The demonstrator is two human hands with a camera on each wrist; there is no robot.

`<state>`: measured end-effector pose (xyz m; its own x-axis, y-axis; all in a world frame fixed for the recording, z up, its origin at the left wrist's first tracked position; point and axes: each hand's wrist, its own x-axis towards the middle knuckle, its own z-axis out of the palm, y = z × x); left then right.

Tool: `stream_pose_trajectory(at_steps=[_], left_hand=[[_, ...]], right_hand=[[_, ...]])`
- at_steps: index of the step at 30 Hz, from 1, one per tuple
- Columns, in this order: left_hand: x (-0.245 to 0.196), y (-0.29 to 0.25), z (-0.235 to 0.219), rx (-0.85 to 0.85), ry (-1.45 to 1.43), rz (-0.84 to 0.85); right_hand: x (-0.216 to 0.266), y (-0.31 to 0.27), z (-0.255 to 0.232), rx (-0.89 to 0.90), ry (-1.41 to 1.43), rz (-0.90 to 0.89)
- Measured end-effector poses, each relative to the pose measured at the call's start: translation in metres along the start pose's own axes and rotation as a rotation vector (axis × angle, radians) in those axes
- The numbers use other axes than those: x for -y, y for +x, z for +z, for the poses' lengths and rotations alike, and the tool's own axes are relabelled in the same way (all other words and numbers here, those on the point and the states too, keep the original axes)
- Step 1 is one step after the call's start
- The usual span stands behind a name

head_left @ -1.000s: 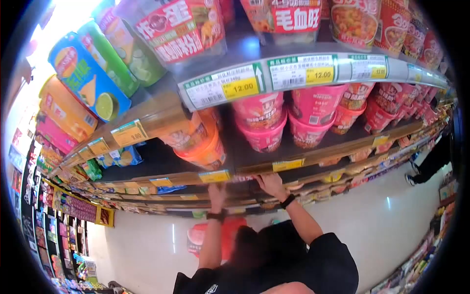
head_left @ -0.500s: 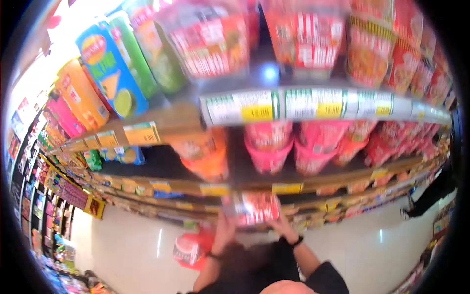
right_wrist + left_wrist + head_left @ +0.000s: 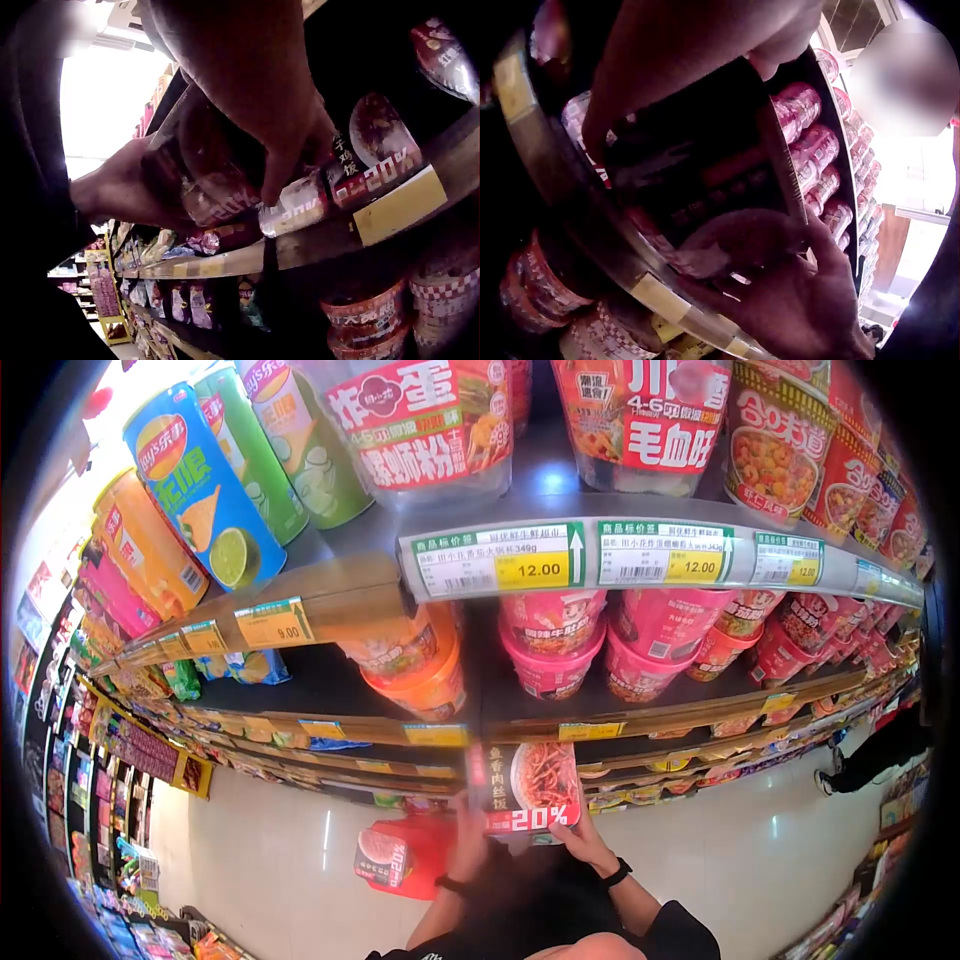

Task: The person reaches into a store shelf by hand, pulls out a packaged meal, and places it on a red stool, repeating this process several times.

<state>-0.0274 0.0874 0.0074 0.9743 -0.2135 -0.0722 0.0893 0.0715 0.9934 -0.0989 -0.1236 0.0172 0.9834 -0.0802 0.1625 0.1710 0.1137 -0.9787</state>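
Shelves [image 3: 330, 720] behind; box [image 3: 530, 785] between hands [image 3: 588, 847].

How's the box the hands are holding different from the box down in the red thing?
The held box is gripped by the left hand and right hand; the lower box sits in the red container, untouched.
The held box's "20%" reads straight across; the lower box's runs sideways.
Both show a food picture and "20%".
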Motion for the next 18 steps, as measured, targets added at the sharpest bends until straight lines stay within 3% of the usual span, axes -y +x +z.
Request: stream_pose_trajectory(at_steps=[3, 9, 13, 16, 17, 18], left_hand=[[-0.023, -0.001, 0.015, -0.009, -0.329, 0.011], [0.013, 0.006, 0.007, 0.030, -0.149, -0.092], [0.017, 0.012, 0.008, -0.040, -0.434, -0.316], [0.016, 0.013, 0.013, 0.059, -0.420, -0.263], [0.018, 0.010, 0.019, 0.013, -0.412, -0.298], [0.014, 0.007, 0.024, 0.015, -0.259, -0.238]], right_hand=[[0.006, 0.001, 0.002, -0.009, -0.040, -0.032], [-0.001, 0.001, 0.001, -0.030, -0.062, -0.051], [-0.020, -0.001, 0.000, -0.080, -0.158, -0.068], [-0.037, -0.005, -0.004, -0.138, 0.008, 0.090], [-0.044, -0.011, -0.004, -0.198, 0.068, 0.122], [-0.047, -0.013, -0.002, -0.254, 0.128, 0.150]])
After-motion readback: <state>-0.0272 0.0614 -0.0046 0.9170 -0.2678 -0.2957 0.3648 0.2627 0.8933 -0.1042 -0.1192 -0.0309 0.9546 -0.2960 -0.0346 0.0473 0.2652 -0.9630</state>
